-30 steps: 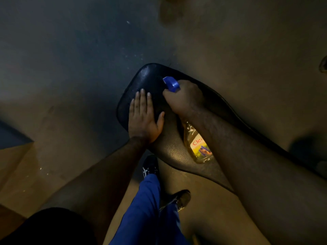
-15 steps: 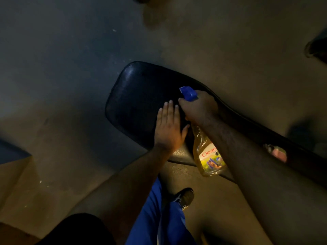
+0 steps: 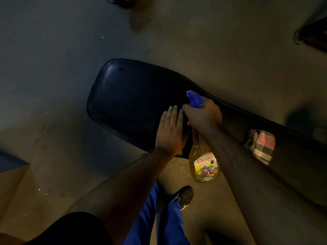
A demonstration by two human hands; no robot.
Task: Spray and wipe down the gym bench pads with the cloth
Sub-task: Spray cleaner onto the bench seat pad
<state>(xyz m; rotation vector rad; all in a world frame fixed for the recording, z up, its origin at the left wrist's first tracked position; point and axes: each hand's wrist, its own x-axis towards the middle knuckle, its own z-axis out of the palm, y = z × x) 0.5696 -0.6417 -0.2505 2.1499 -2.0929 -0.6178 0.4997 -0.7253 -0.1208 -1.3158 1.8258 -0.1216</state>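
From the head view, the right hand (image 3: 203, 114) is gripping the neck of a spray bottle (image 3: 203, 161), its fingers wrapped around it below the blue nozzle (image 3: 194, 98), which is pointing toward the far end of the dark bench pad (image 3: 131, 96). The left hand (image 3: 170, 129) is lying flat on the pad just beside the bottle, fingers straight and holding nothing. A folded checked cloth (image 3: 261, 147) is resting on the surface to the right, apart from both hands. The bottle is looking about half full of amber liquid, so probably light, rigid and a little slick; the neck is likely the best hold. The cloth should be soft and limp, easy to bunch anywhere. The pad seems firm and smooth. The trigger finger is hidden, the pad's right part is being cut off by the arm and shadow, and any spray mist is too dim to make out.
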